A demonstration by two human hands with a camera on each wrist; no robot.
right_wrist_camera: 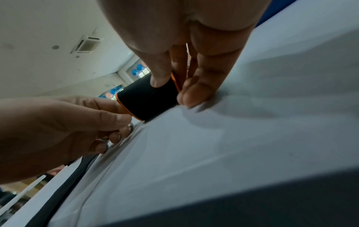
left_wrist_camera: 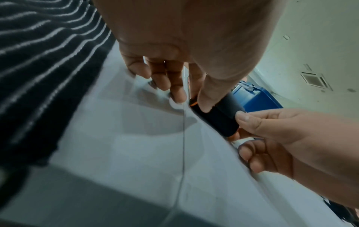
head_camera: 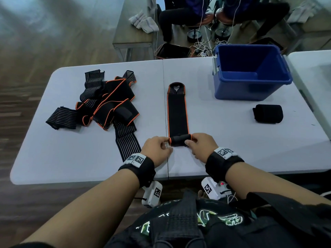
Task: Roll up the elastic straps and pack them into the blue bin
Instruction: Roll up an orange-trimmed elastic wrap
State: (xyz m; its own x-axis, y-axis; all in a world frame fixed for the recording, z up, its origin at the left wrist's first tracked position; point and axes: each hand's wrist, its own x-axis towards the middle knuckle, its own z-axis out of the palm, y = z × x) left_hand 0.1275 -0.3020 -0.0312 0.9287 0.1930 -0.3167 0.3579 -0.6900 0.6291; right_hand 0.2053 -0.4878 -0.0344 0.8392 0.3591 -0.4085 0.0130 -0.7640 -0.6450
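Note:
A black strap with orange edging lies flat along the middle of the white table, its near end wound into a small roll. My left hand pinches the roll's left end, and my right hand pinches its right end. The blue bin stands open at the far right, nothing visible inside it. A finished black roll lies on the table in front of the bin.
A tangled pile of black, striped and orange-edged straps covers the table's left half; one striped strap trails toward my left wrist. A second table adjoins on the right. Seated people and cables are beyond the far edge.

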